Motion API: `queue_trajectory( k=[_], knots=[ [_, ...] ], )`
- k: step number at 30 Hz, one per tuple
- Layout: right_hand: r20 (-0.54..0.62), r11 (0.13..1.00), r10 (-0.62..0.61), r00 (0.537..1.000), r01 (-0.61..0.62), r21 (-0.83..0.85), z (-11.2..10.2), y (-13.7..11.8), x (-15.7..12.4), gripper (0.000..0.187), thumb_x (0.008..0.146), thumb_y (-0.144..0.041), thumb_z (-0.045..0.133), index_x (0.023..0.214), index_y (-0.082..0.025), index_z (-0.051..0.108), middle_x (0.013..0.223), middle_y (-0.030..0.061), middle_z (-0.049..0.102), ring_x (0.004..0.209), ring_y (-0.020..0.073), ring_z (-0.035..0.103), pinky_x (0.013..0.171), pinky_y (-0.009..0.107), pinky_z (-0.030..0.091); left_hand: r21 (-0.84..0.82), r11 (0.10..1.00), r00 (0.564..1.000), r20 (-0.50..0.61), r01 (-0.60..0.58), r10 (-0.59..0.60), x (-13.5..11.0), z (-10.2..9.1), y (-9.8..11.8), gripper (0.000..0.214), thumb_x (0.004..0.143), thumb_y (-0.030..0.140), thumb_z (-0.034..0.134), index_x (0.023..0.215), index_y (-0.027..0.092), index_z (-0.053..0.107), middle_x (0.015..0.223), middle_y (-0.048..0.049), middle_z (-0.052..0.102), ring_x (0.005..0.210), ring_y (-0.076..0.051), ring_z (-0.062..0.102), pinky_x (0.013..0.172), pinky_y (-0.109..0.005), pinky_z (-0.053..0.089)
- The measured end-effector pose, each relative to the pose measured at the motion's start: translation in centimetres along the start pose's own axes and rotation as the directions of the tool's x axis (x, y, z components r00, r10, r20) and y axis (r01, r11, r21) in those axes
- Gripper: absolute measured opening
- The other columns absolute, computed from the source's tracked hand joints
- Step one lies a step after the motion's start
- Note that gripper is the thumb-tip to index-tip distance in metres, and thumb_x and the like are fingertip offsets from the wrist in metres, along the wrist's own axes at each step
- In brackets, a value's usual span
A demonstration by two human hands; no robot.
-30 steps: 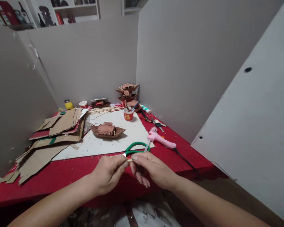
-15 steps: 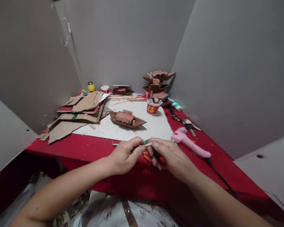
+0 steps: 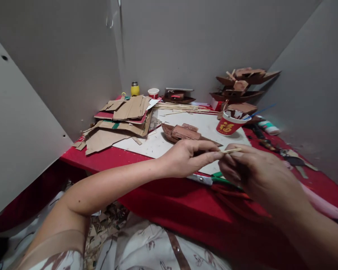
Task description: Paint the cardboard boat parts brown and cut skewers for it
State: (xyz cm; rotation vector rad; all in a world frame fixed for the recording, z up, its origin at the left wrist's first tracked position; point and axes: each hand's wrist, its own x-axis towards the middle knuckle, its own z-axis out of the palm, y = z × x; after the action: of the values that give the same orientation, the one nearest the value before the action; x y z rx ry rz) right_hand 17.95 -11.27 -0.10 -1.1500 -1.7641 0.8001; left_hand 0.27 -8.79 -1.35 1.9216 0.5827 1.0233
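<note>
Between my two hands is a short, thin, pale wooden stick [image 3: 231,150]. My left hand [image 3: 188,157] pinches its left end between thumb and fingers. The other end is pinched by my right hand [image 3: 256,168], whose lower fingers curl underneath. Just behind my left hand, a brown model boat [image 3: 183,132] with a ridged cabin rests on the white board [image 3: 146,144]; its near side is partly covered by the hand. Below the hands, at the table edge, lie scissors [image 3: 201,179] with green and orange handles, partly hidden by my right hand.
Torn cardboard [image 3: 107,140] is piled at the left. Long thin sticks [image 3: 186,108] lie at the back. A red paper cup [image 3: 229,125] holds brown pieces and a blue stick. More model boats [image 3: 242,93] are stacked behind it. A pink glue gun [image 3: 323,202] sits beside my right arm.
The view has turned and come closer, so the table things appear shifted. Both hands still pinch the stick, now nearer the boat and partly over it. More of the scissors shows.
</note>
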Motion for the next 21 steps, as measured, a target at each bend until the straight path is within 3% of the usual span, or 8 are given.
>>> queue_trajectory(
  k=[4, 7, 12, 17, 21],
  knots=[
    [0.15, 0.942, 0.079, 0.986, -0.123, 0.312, 0.5, 0.9, 1.4, 0.032, 0.095, -0.036, 0.051, 0.065, -0.024, 0.052, 0.051, -0.0049, 0.046, 0.041, 0.0114, 0.039, 0.041, 0.026, 0.032, 0.025, 0.999, 0.996, -0.084, 0.023, -0.021, 0.7, -1.1, -0.1, 0.024, 0.094, 0.036, 0.053, 0.083, 0.017, 0.065, 0.075, 0.0001, 0.059, 0.071, -0.014, 0.054, 0.069, -0.025, 0.044],
    [0.216, 0.947, 0.071, 0.974, -0.134, 0.293, 0.9, 1.4, 2.8, 0.043, 0.095, -0.051, 0.049, 0.063, -0.023, 0.05, 0.049, -0.0046, 0.045, 0.041, 0.0116, 0.039, 0.042, 0.026, 0.034, 0.042, 0.999, 0.996, -0.093, 0.023, -0.019, 1.0, -2.2, -0.1, 0.027, 0.096, 0.033, 0.053, 0.076, 0.017, 0.063, 0.071, 0.0002, 0.06, 0.068, -0.014, 0.053, 0.066, -0.025, 0.042],
    [0.239, 0.962, 0.076, 0.968, -0.134, 0.237, 1.2, 2.3, 4.5, 0.049, 0.098, -0.057, 0.042, 0.061, -0.024, 0.045, 0.048, -0.004, 0.045, 0.044, 0.0123, 0.042, 0.044, 0.026, 0.035, 0.11, 0.994, 0.998, -0.064, 0.025, -0.018, 2.1, -3.6, -1.9, 0.032, 0.099, 0.026, 0.047, 0.07, 0.019, 0.056, 0.066, 0.0027, 0.053, 0.064, -0.013, 0.05, 0.064, -0.025, 0.039],
    [0.266, 0.97, 0.044, 0.963, -0.104, 0.219, 0.8, 3.6, 4.7, 0.045, 0.101, -0.053, 0.038, 0.067, -0.025, 0.042, 0.055, -0.0054, 0.043, 0.049, 0.0121, 0.037, 0.049, 0.026, 0.033, 0.099, 0.995, 0.999, -0.017, 0.03, -0.028, 2.5, -3.2, -4.0, 0.028, 0.099, 0.027, 0.047, 0.076, 0.018, 0.061, 0.068, 0.0006, 0.056, 0.063, -0.013, 0.051, 0.062, -0.025, 0.041],
    [0.311, 0.983, 0.022, 0.95, -0.078, 0.167, 0.4, 3.6, 4.9, 0.038, 0.101, -0.041, 0.041, 0.067, -0.025, 0.037, 0.056, -0.0069, 0.036, 0.051, 0.0115, 0.033, 0.052, 0.027, 0.03, 0.067, 0.996, 0.998, 0.025, 0.054, -0.056, 2.3, -3.1, -4.3, 0.025, 0.099, 0.024, 0.049, 0.079, 0.018, 0.062, 0.067, 0.0006, 0.057, 0.061, -0.012, 0.051, 0.06, -0.024, 0.04]
  ],
)
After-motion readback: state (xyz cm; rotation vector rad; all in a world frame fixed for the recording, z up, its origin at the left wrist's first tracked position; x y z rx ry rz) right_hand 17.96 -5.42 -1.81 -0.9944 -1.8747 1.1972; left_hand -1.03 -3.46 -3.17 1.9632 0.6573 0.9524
